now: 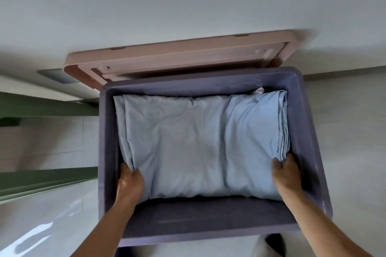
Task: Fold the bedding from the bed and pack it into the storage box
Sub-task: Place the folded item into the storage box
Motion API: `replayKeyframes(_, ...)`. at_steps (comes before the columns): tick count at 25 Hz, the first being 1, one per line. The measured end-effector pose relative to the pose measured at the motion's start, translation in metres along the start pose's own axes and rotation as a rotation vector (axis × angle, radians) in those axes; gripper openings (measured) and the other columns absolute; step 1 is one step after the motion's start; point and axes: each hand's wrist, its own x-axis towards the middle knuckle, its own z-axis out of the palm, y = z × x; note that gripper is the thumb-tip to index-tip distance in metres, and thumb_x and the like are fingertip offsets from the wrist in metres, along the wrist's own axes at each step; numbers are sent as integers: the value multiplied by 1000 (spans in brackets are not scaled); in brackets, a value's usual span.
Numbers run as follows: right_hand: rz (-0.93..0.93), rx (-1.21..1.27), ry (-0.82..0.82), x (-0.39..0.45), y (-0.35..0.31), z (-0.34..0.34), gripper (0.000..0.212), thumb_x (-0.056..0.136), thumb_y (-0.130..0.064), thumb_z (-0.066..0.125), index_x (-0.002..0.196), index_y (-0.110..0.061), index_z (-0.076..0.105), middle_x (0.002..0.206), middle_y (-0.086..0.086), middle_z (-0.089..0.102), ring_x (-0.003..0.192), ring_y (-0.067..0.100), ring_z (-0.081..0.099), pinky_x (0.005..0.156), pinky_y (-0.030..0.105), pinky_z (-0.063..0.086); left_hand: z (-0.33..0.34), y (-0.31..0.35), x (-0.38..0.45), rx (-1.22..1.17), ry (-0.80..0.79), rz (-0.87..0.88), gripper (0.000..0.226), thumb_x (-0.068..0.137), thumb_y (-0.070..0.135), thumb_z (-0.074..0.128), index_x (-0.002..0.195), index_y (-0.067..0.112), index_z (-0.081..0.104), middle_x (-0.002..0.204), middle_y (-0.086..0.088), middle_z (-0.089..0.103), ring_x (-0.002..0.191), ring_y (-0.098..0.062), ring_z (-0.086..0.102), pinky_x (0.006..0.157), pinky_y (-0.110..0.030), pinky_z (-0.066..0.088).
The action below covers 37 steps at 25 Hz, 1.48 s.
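Note:
A folded light-blue bedding bundle point(198, 144) lies inside the grey-purple storage box point(105, 131) and fills most of it. My left hand point(130, 181) is down inside the box at the bundle's near left corner, fingers curled around the fabric edge. My right hand point(287, 173) grips the near right corner, where several folded layers are stacked. A bit of white fabric point(260, 89) peeks out at the far right corner of the box.
The box's pinkish-brown lid point(177, 58) leans against the white wall behind the box. A green frame point(41, 108) runs along the left over a glossy tiled floor point(41, 225). A dark object point(275, 244) sits at the bottom edge.

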Motion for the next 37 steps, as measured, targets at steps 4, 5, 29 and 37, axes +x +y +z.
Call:
replayKeyframes(4,-90,-101,201,-9,-3,-12,34,96,-16,49,125,3,50,111,34,62,101,53,58,85,48,45,-5,5,6,201,28,-18,36,93,7,43,128,1,46,127,-29,55,115,-48,52,92,-45,42)
replayKeyframes(5,-136,-129,234,-12,-6,-16,37,96,-15,47,130,0,48,113,33,62,101,53,57,85,49,45,-9,5,4,264,16,-14,35,92,6,43,126,-1,45,126,-30,55,114,-48,52,90,-45,42)
replayKeyframes(29,-868,-879,173,78,-4,58,70,94,-51,38,153,-14,29,161,16,20,146,42,18,118,56,13,42,5,112,965,-61,899,127,70,65,71,149,32,-23,160,-9,-23,148,-34,-17,118,-49,-6)
replayKeyframes(37,-832,-1089,-102,38,62,26,93,74,-70,37,151,-18,31,161,13,20,148,36,18,119,43,9,38,-58,81,1232,-147,823,120,67,31,79,155,20,-3,158,-19,-18,142,-41,-28,115,-49,-14)
